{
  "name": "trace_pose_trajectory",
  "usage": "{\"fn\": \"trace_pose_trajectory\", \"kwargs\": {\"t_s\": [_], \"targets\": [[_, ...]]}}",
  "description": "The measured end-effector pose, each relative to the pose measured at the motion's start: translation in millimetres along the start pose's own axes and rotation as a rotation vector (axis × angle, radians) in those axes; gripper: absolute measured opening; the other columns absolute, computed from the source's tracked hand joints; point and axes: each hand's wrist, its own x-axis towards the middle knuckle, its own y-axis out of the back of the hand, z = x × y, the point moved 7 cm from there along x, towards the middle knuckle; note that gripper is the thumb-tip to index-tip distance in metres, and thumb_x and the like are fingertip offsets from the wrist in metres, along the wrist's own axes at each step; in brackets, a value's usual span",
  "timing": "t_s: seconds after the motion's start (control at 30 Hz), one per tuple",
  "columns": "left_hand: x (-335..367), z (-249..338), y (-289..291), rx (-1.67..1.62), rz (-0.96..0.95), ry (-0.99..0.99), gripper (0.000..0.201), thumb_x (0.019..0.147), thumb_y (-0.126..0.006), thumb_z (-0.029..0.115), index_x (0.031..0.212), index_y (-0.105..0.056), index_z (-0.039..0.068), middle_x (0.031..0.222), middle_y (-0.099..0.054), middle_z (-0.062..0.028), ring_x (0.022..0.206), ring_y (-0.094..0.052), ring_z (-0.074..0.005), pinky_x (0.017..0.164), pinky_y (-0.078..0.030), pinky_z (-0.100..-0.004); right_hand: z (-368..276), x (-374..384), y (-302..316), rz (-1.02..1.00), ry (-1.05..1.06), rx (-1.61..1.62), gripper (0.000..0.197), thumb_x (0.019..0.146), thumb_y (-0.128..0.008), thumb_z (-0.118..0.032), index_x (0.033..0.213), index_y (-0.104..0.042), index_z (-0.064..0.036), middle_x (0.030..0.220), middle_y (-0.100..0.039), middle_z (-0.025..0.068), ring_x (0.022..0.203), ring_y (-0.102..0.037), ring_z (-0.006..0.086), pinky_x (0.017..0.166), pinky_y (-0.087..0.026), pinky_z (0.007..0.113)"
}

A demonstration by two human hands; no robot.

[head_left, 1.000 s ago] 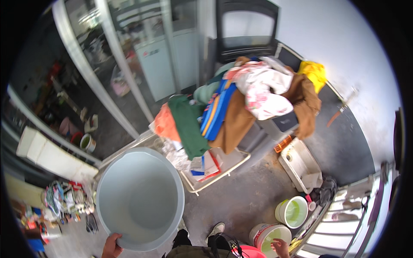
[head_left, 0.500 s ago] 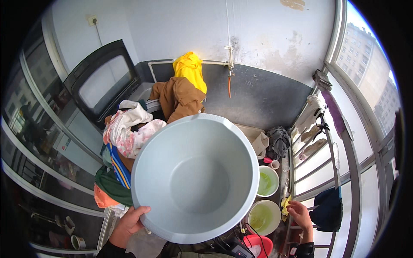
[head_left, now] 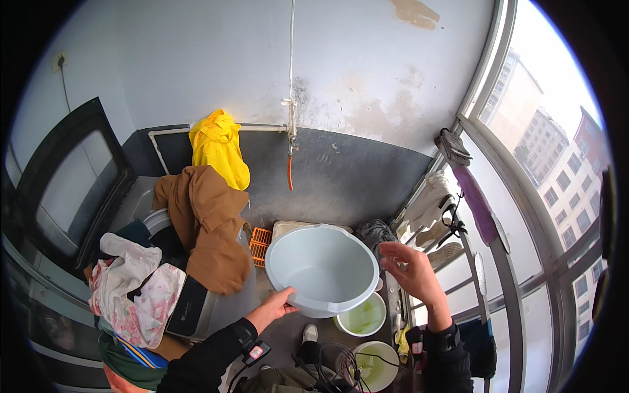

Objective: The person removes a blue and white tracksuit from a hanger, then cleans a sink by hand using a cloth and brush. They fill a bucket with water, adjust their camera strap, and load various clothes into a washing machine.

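At the lower centre of the frame, the near rim of a large pale blue round plastic basin [head_left: 323, 267] is gripped by the left hand [head_left: 277, 306]. The right hand [head_left: 410, 270] is held open, fingers spread, just beside the basin's right rim; contact cannot be confirmed. Below the basin, two small white round bowls of greenish liquid [head_left: 362, 318] are seen. At centre left, a brown garment [head_left: 209, 226] is draped over a pile. Farther up, a yellow garment [head_left: 218, 147] is hung on a white pipe [head_left: 173, 131].

Pale blue plastic basin [head_left: 324, 268], empty, tilted, held mid-air
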Motion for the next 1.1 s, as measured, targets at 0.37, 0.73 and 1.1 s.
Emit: {"fn": "trace_pose_trajectory", "kwargs": {"t_s": [0.37, 0.73, 1.1], "targets": [[245, 40, 47, -0.14, 0.36, 0.067, 0.046, 0.087, -0.065, 0.016, 0.127, -0.05, -0.001, 0.123, -0.056, -0.0168, 0.106, -0.061, -0.0368, 0.078, -0.059, -0.0524, 136, 407, -137, -0.031, 0.128, 0.03, 0.042, 0.086, -0.069, -0.02, 0.12, -0.06, 0.0048, 0.114, -0.065, 0.0242, 0.108, -0.063, 0.0363, 0.09, -0.051, 0.042], [284, -20, 69, -0.229, 0.513, 0.254, 0.048, 0.081, -0.069, 0.014, 0.121, -0.052, -0.008, 0.117, -0.058, -0.0185, 0.101, -0.063, -0.0369, 0.069, -0.062, -0.0493, 185, 534, -227, 0.066, 0.226, 0.031, 0.042, 0.078, -0.072, -0.01, 0.115, -0.059, 0.0062, 0.107, -0.066, 0.0251, 0.097, -0.066, 0.0394, 0.085, -0.053, 0.042], [333, -44, 64, -0.28, 0.527, 0.357, 0.054, 0.08, -0.071, 0.02, 0.123, -0.05, -0.007, 0.122, -0.053, -0.017, 0.102, -0.059, -0.0345, 0.07, -0.062, -0.0487, 207, 541, -219, -0.161, 0.263, 0.199, 0.044, 0.083, -0.073, -0.008, 0.126, -0.061, -0.0027, 0.112, -0.069, 0.0142, 0.099, -0.069, 0.023, 0.09, -0.054, 0.032]]}}
